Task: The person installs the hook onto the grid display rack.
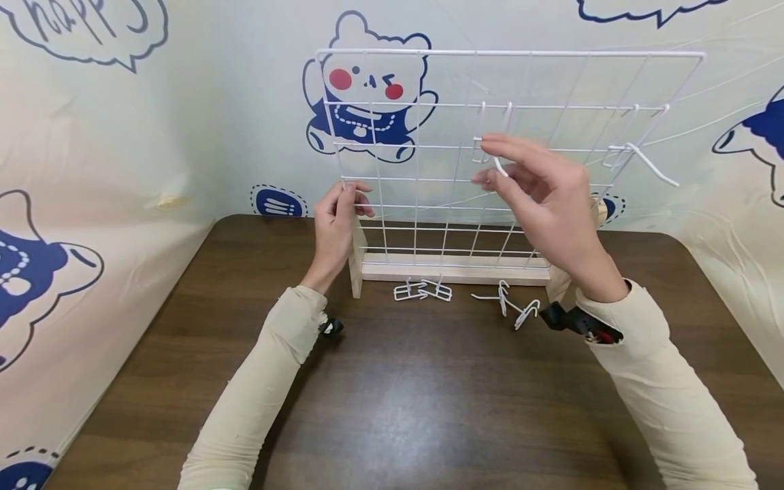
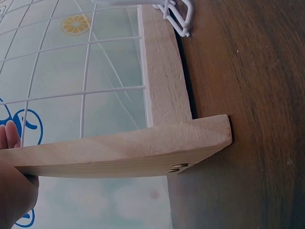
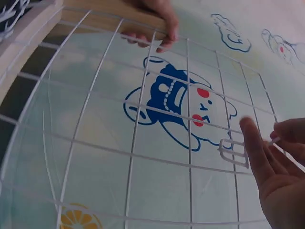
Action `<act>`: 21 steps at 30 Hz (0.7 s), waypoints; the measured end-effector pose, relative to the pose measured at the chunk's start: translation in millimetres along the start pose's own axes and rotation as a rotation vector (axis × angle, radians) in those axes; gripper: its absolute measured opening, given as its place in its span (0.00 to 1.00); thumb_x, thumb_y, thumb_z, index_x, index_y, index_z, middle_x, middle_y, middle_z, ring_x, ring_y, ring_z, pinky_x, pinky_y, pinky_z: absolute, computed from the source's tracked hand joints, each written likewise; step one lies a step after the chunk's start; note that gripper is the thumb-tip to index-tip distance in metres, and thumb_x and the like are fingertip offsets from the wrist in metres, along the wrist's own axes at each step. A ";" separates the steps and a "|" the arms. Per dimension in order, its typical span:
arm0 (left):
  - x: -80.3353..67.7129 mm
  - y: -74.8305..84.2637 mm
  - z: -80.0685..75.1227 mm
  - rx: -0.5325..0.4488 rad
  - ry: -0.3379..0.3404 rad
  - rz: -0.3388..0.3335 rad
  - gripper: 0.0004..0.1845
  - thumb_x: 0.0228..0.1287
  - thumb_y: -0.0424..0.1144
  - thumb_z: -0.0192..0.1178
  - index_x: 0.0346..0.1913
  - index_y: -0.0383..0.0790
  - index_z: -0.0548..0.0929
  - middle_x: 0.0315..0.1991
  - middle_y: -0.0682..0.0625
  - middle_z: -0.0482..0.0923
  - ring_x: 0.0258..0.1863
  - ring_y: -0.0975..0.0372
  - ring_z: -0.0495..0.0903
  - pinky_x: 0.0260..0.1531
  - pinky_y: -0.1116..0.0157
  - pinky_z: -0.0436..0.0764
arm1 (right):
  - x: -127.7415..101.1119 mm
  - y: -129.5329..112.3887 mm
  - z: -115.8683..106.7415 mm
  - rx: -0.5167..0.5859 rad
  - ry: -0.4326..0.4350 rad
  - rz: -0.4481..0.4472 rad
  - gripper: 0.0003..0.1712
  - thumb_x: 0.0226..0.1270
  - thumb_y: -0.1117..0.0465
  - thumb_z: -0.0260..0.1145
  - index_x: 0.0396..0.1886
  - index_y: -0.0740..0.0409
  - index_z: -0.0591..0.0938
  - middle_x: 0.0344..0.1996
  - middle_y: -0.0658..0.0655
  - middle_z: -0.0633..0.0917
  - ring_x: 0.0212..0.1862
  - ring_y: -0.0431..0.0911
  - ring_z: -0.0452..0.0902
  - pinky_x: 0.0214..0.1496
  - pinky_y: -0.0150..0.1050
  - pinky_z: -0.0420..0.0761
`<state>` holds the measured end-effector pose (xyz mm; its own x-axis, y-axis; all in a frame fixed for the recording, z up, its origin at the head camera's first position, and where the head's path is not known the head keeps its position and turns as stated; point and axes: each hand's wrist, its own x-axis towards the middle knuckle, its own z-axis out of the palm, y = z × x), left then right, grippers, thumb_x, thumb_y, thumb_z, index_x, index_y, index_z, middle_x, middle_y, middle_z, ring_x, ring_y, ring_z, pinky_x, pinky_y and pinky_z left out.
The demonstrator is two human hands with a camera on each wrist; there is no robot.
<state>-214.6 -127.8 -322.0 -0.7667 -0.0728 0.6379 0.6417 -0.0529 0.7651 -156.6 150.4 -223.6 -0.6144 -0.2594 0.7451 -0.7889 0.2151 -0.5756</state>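
Observation:
A white wire grid [image 1: 429,122] stands upright in a wooden base [image 1: 456,271] on the dark table. My left hand [image 1: 348,199] grips the left wooden post [image 1: 356,269] at the grid's edge; its fingers [image 3: 157,19] curl round the post [image 3: 95,16] in the right wrist view. My right hand [image 1: 490,162] pinches a white hook [image 1: 499,165] against the grid's middle. The hook's loop [image 3: 233,152] lies on a wire beside my right fingers [image 3: 252,143]. A second hook [image 1: 643,160] hangs at the grid's right.
Loose white hooks lie on the brown table [image 1: 398,395] in front of the base, one cluster [image 1: 422,290] left of centre and another [image 1: 511,305] to the right. A cartoon-printed cloth [image 1: 184,136] covers the wall behind and both sides.

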 end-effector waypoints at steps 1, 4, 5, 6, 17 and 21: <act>0.1 0.0 0.2 -0.002 0.003 0.001 0.17 0.76 0.33 0.45 0.40 0.25 0.82 0.28 0.32 0.78 0.28 0.37 0.76 0.34 0.59 0.85 | -1.7 1.1 -1.7 0.047 -0.021 0.017 0.24 0.66 0.79 0.60 0.61 0.65 0.80 0.60 0.59 0.81 0.43 0.47 0.87 0.49 0.33 0.84; 0.1 -0.8 0.9 -0.012 0.009 0.004 0.16 0.76 0.33 0.45 0.39 0.26 0.83 0.27 0.41 0.80 0.27 0.36 0.75 0.33 0.58 0.85 | -8.4 2.4 -5.7 0.159 -0.066 0.068 0.29 0.67 0.80 0.58 0.67 0.62 0.76 0.67 0.58 0.75 0.44 0.48 0.87 0.49 0.34 0.84; 0.1 -1.3 1.4 -0.015 0.009 0.005 0.16 0.76 0.32 0.45 0.39 0.28 0.83 0.27 0.42 0.80 0.27 0.36 0.76 0.33 0.59 0.85 | -11.0 2.5 -6.0 0.183 -0.071 0.078 0.31 0.67 0.81 0.58 0.68 0.61 0.74 0.69 0.58 0.74 0.46 0.49 0.87 0.51 0.35 0.84; 0.2 -1.6 2.1 -0.019 0.006 0.006 0.16 0.76 0.32 0.45 0.39 0.29 0.83 0.27 0.43 0.80 0.27 0.37 0.76 0.33 0.59 0.85 | -14.1 2.5 -6.2 0.184 -0.077 0.079 0.33 0.67 0.81 0.57 0.70 0.60 0.72 0.70 0.58 0.72 0.48 0.49 0.86 0.51 0.34 0.84; -1.0 -0.3 1.9 -0.004 0.012 0.002 0.16 0.77 0.33 0.45 0.39 0.30 0.83 0.28 0.41 0.79 0.27 0.41 0.78 0.34 0.60 0.84 | -54.4 7.5 3.6 -0.082 -0.093 0.102 0.38 0.64 0.79 0.64 0.73 0.54 0.70 0.63 0.53 0.78 0.53 0.47 0.84 0.48 0.26 0.81; -1.0 0.4 2.4 -0.005 0.016 -0.001 0.17 0.77 0.33 0.45 0.40 0.24 0.82 0.27 0.42 0.79 0.27 0.41 0.77 0.34 0.60 0.84 | -68.1 13.9 -2.5 -0.186 -0.126 0.139 0.32 0.65 0.75 0.65 0.68 0.53 0.75 0.55 0.52 0.84 0.50 0.42 0.84 0.53 0.26 0.80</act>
<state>-213.6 -125.3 -322.1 -0.7670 -0.0890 0.6354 0.6408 -0.0576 0.7655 -125.8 173.4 -281.5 -0.7228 -0.3282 0.6082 -0.6881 0.4232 -0.5894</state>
